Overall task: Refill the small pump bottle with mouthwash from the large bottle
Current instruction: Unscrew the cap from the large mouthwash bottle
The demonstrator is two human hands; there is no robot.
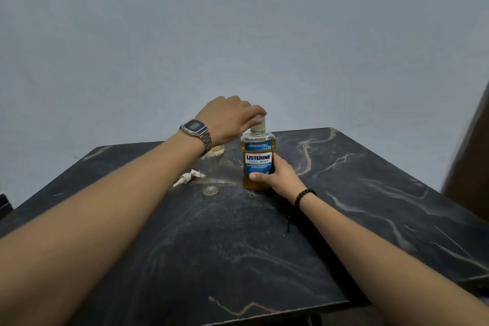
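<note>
While you worked at the black marble table (357,193), one pump head (186,177) lay at nine o'clock of one small clear bottle (211,174); one large bottle (258,160) stood upright at its three o'clock. Your left hand (229,118) curled on its cap (258,124); your right hand (277,176) gripped its base.

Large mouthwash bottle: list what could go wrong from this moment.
1. The large bottle looks nearly full; with the left hand on its cap, a hard squeeze from the right hand once the cap is off could slop liquid onto the table.
2. The small bottle is clear and stands right under the left wrist, so the arm might knock it over.
3. The pump head lies loose beside it and could be swept off.
</note>
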